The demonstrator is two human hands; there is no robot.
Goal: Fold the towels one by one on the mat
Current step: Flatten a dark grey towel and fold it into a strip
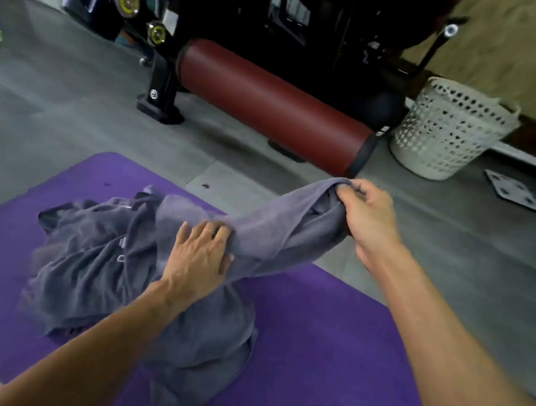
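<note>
two hands of mine are on one grey towel (277, 227) over a purple mat (327, 343), which lies on a grey tiled floor (70, 107) and fills the near part of the scene. beyond the mat's far edge stands a black gym machine (281, 14) with a long dark red padded roller (274, 106) low at its front and two shiny round knobs with yellow rings on its left side. to the right of the roller, on the floor by a yellowish wall (528, 49), sits a white plastic basket (448, 130) with a perforated wall; i cannot tell what is in it. a small flat grey plate (513, 194) lies on the floor just near of the basket. at the far left edge is a small blurred blue and green thing.

more grey towels sit in a crumpled heap (93, 259) on the left half of the mat. my right hand (369, 214) grips one end of the towel, fingers curled round the bunched cloth, holding it up past the mat's far right edge. my left hand (200, 255) lies on the towel where it meets the heap, fingers fairly straight, tips sinking into the cloth.
</note>
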